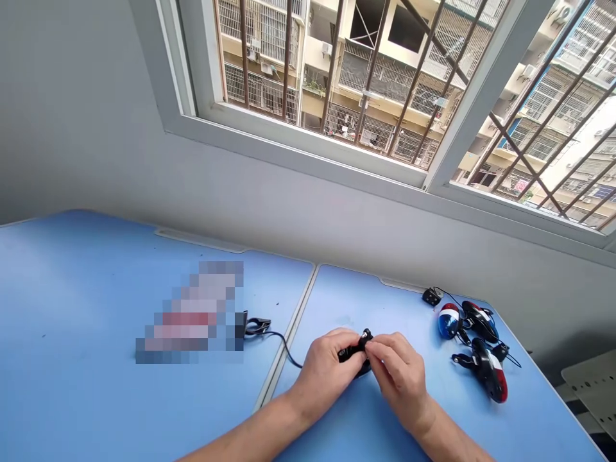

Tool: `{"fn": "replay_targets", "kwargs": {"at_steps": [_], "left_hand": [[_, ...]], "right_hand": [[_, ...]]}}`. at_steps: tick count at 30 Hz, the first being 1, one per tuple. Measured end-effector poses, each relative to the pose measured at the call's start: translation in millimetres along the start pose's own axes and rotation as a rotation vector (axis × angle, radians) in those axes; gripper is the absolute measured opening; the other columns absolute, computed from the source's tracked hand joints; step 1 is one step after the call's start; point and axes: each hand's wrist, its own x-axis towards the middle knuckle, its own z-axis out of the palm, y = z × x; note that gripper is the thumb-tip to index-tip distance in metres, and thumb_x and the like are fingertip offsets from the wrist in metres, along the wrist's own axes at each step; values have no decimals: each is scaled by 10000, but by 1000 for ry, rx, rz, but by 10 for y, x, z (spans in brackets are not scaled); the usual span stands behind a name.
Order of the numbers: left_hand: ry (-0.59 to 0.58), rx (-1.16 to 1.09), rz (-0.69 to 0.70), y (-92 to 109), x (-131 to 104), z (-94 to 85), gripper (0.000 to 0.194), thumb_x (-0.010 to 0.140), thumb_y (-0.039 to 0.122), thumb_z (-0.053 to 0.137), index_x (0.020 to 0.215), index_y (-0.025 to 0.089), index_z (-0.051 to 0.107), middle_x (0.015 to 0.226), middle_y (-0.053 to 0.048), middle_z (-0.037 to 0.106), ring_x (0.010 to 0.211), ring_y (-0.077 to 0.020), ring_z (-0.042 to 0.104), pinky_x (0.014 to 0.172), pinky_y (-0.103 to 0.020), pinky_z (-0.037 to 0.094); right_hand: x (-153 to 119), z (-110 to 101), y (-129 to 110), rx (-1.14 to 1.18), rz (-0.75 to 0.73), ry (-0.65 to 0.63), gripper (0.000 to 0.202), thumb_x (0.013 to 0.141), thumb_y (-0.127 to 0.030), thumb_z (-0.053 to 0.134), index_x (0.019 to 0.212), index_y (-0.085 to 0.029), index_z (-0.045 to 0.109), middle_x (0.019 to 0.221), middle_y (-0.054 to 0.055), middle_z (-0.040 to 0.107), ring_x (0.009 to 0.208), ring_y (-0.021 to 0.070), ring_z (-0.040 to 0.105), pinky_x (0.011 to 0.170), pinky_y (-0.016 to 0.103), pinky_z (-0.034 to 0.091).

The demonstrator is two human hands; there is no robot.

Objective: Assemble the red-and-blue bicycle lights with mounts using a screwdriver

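My left hand [327, 362] is closed around a black plastic part with a clamp [353, 350], held just above the blue table. At the clamp's upper end, the fingertips of my right hand [397, 372] are pinched together; whatever small piece lies between them is hidden. A rounded dark body shows partly below the fingers. From beside my left hand a thin black cable [289, 351] runs left to a black looped clip [258, 326], which lies next to a blurred-out patch.
Several glossy red, white and blue units with black clamps, one being this unit [489, 371], lie at the right. A small black box [432, 296] is wired near them. A seam [289, 333] divides the blue tabletop [96, 398]. Behind are a wall and barred window.
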Motion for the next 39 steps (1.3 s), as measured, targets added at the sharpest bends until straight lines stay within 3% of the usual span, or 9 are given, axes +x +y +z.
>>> {"fn": "replay_targets", "kwargs": {"at_steps": [9,20,39], "left_hand": [[9,-1,39,-18,-9,-6,190,760,145,530,715,213,701,773,-3,682,752,-169,613,697,-234,490],[-68,-28,81,-76,8,-13,203,769,114,530,786,215,706,861,-10,692,823,-166,625,774,-237,487],[-85,39,128,-47,26,-31,208,760,107,512,735,222,684,797,-2,676,863,-180,631,794,-239,495]], "right_hand": [[-44,-12,57,-33,44,-1,218,848,-15,535,949,-197,602,713,36,550,640,145,459,555,263,405],[-55,-124,115,-66,-33,-121,291,861,-27,499,1068,-202,606,771,53,590,668,151,461,548,242,416],[37,-221,80,-105,-115,-167,285,831,-45,466,994,-202,641,858,73,624,692,159,510,550,256,461]]}}
